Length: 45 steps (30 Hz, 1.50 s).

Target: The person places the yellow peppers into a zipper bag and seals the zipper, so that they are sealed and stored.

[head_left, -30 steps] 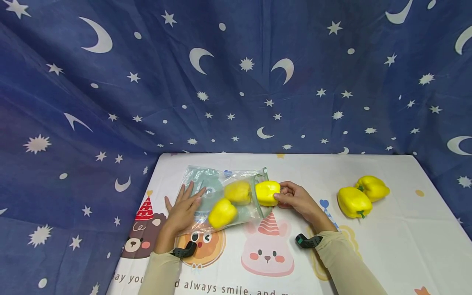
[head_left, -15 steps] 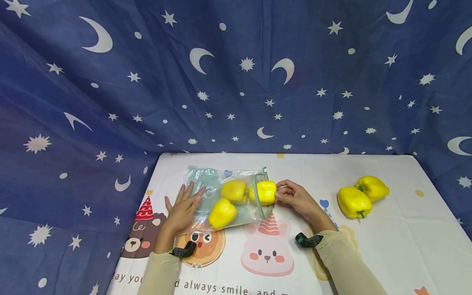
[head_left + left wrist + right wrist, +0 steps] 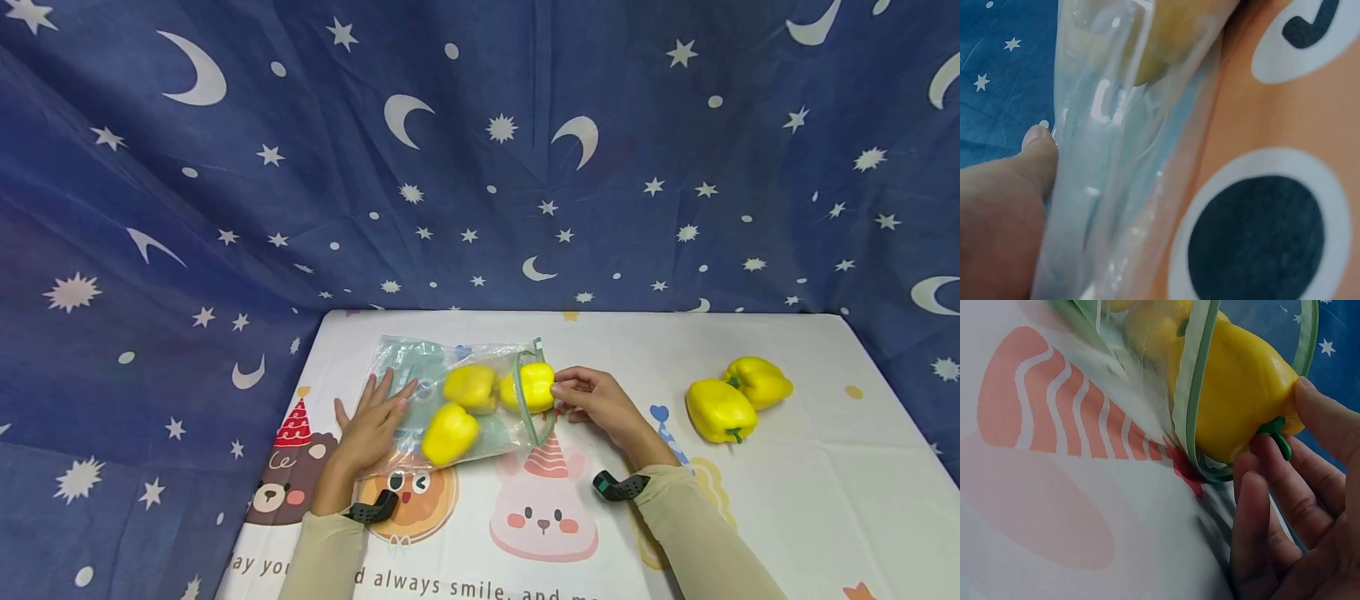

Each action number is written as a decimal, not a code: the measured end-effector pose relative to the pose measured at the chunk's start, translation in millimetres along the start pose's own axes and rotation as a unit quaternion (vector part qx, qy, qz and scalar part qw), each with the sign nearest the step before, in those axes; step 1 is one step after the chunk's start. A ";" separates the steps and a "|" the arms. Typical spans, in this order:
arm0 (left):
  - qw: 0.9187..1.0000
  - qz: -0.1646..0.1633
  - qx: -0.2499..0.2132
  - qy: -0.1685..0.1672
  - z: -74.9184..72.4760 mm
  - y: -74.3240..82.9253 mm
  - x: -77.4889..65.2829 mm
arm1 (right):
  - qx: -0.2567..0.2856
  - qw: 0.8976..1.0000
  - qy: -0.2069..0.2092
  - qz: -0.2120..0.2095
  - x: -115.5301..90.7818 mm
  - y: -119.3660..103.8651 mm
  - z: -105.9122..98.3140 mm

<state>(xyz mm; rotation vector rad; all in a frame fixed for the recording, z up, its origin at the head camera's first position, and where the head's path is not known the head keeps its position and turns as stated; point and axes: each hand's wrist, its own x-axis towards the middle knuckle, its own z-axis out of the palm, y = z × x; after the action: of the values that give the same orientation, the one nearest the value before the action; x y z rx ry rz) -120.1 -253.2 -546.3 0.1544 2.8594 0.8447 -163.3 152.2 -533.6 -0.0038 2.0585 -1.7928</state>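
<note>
A clear zip bag (image 3: 416,364) with a green-edged mouth lies flat, its opening toward the right. Two yellow bell peppers (image 3: 450,434) are inside it. A third yellow bell pepper (image 3: 538,387) sits partly through the mouth, stem end outward. My right hand (image 3: 600,407) holds that stem end; in the right wrist view the thumb touches the pepper (image 3: 1244,387) above, with fingers by the green stem (image 3: 1275,430). With fingers spread, my left hand (image 3: 372,429) rests on the closed end of the bag. Only its thumb side shows beside the plastic (image 3: 1110,187) in the left wrist view.
Two more yellow bell peppers (image 3: 722,411) lie touching each other on the right side of the table. A printed white cloth (image 3: 810,500) covers the table. Behind and to the left hangs a blue curtain (image 3: 465,167) with moons and stars.
My right hand has moved left, sliding the third pepper further into the bag's mouth. The pepper beside it inside has shifted slightly left. My left hand has stayed in place.
</note>
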 end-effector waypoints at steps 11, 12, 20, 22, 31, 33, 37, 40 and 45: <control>1.000 0.007 -0.024 0.001 -3.9 1.1 0.7 | -0.006 1.000 -0.002 -0.014 5.5 -4.3 10.2; 1.000 0.007 -0.024 0.001 -4.0 0.8 0.6 | -0.007 1.000 -0.001 -0.015 5.9 -4.1 11.0; 1.000 0.009 -0.025 -0.002 -4.2 -0.1 -0.7 | -0.006 1.000 -0.006 -0.015 9.6 -3.1 16.8; 1.000 0.011 -0.027 -0.001 -4.5 -0.2 -1.0 | -0.006 1.000 -0.009 -0.018 10.5 -2.8 17.7; 0.999 0.019 -0.043 -0.002 -4.9 -2.6 -1.9 | -0.004 1.000 -0.025 -0.017 14.7 -8.1 24.1; 0.999 0.020 -0.046 -0.003 -4.9 -3.1 -2.1 | -0.001 0.999 -0.032 -0.017 15.0 -10.6 25.6; 0.998 0.021 -0.056 -0.005 -5.9 -2.9 -2.5 | -0.003 0.999 -0.049 -0.019 15.5 -14.4 28.9; 0.998 0.019 -0.060 -0.006 -7.1 -1.7 -3.0 | -0.013 0.998 -0.058 -0.017 16.4 -16.9 32.1; 0.998 0.015 -0.068 -0.009 -7.6 -1.7 -2.6 | -0.019 0.998 -0.058 -0.019 16.2 -23.9 39.8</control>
<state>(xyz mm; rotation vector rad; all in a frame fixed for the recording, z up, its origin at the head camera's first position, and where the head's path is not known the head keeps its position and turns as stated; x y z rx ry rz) -119.0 -259.0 -540.6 0.1887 2.7775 1.0329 -172.3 106.0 -519.3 -0.1560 2.0227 -1.7325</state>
